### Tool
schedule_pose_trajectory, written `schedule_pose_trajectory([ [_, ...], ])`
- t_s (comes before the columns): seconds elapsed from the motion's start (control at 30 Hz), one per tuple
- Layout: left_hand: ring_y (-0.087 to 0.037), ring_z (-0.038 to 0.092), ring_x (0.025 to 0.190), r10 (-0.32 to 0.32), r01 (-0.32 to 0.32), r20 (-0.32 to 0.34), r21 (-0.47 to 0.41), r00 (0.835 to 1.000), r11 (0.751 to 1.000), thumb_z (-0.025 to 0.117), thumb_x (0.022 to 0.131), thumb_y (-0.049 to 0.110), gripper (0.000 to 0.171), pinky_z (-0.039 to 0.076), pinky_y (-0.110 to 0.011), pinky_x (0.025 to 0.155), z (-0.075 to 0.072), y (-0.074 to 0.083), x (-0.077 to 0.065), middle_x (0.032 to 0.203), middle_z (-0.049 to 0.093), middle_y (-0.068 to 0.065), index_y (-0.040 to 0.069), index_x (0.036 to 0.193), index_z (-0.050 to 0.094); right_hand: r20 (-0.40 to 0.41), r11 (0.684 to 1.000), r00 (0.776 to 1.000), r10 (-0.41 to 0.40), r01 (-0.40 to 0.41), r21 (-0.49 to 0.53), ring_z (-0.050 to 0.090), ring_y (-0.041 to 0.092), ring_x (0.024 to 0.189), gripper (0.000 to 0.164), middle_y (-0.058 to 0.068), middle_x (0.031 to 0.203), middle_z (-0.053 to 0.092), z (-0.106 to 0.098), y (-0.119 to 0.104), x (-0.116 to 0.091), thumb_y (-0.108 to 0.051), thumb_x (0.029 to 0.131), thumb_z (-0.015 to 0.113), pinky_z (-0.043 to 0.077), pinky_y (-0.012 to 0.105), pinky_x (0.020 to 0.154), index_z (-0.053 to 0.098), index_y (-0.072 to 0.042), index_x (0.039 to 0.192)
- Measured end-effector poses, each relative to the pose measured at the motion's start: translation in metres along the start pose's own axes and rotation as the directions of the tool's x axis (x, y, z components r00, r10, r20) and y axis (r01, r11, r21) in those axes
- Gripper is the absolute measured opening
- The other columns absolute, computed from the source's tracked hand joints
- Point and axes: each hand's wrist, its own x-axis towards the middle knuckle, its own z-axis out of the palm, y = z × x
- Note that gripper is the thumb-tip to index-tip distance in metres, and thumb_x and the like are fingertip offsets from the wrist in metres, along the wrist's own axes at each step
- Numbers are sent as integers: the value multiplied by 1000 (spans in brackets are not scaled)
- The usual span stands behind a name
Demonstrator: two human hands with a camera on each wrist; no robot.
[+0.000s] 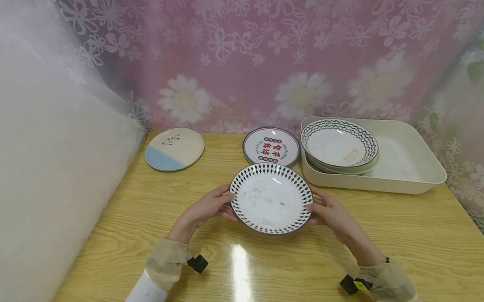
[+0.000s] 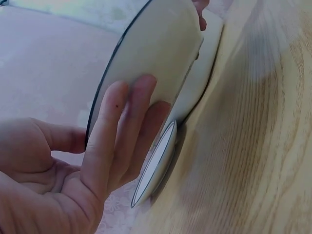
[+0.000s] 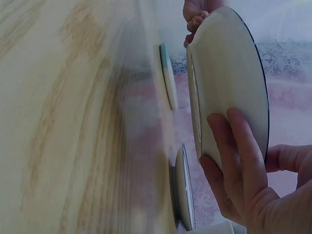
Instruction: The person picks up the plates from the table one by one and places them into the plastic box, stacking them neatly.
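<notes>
Fingers (image 2: 104, 129) grip diamond-rimmed plate (image 1: 270, 198); plate behind (image 1: 271, 145) bears red Chinese characters (image 1: 265, 148).

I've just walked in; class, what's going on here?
A person's left hand and right hand hold a round white dish with a black diamond-patterned rim, one at each side, raised above a yellow wood-grained table. Behind it lies a round white plate with red printing; farther left, a round cream-and-blue plate. At the right, a white dish with a black zigzag rim tops a stack in a cream rectangular tray.
</notes>
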Motion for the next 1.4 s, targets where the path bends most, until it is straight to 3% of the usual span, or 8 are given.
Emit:
schedule_pose_trajectory([
  [0.27,-23,74,83,1,-1,5,-4,1000,1000,40,110,18,52,61,-43,84,0,9,0,107,69,-24,-2,156,28,-59,999,998,-34,35,16,73,14,76,62,27,121,60,-3,-13,-7,-2,103,46,62,31,73,14,13,154],
  [0.43,-20,73,81,20,-20,-21,-21,1000,1000,42,110,21,52,60,-44,87,2,19,6,108,69,-21,0,156,30,-78,997,994,-82,83,8,72,12,75,62,9,108,67,-11,-24,-7,-1,103,46,62,30,69,15,15,154],
  [0.63,-24,75,86,65,-70,-53,-80,996,994,39,111,37,56,57,-49,92,10,32,19,116,68,-26,2,153,37,-125,992,986,-109,116,52,71,9,78,63,-11,101,69,-30,-41,-8,-5,105,47,61,26,69,14,11,156],
  [0.77,-25,76,88,111,-118,-64,-109,992,987,37,111,42,54,59,-46,90,17,42,30,118,68,-27,1,145,48,-155,978,975,-160,177,107,72,8,81,67,-10,103,69,-45,-51,-9,-4,105,49,61,24,68,9,13,156],
  [0.9,-26,75,90,135,-138,-50,-62,990,988,42,110,39,49,61,-40,86,23,49,45,120,68,-26,1,139,55,-205,960,960,-193,228,162,72,7,81,72,-9,104,68,-61,-59,-10,-3,105,50,60,22,66,3,11,157],
  [1.03,-38,72,100,134,-134,-10,-7,991,991,44,110,29,42,60,-45,89,31,52,63,123,67,-27,2,141,56,-281,942,939,-199,262,211,71,7,78,74,-8,109,64,-76,-67,-13,-3,104,53,60,21,64,4,8,159],
  [1.2,-40,70,106,114,-114,1,18,993,993,43,111,21,39,56,-50,94,43,54,86,124,67,-26,-1,140,56,-369,925,908,-196,296,239,72,12,71,69,-3,108,65,-94,-76,-10,-3,102,54,60,23,62,16,5,159],
  [1.4,-44,65,114,83,-81,-19,80,996,993,45,109,15,38,57,-47,94,61,58,115,125,66,-26,-6,141,53,-426,929,891,-158,280,241,73,15,67,67,-2,108,63,-114,-83,0,-2,102,50,61,25,63,16,2,160],
])
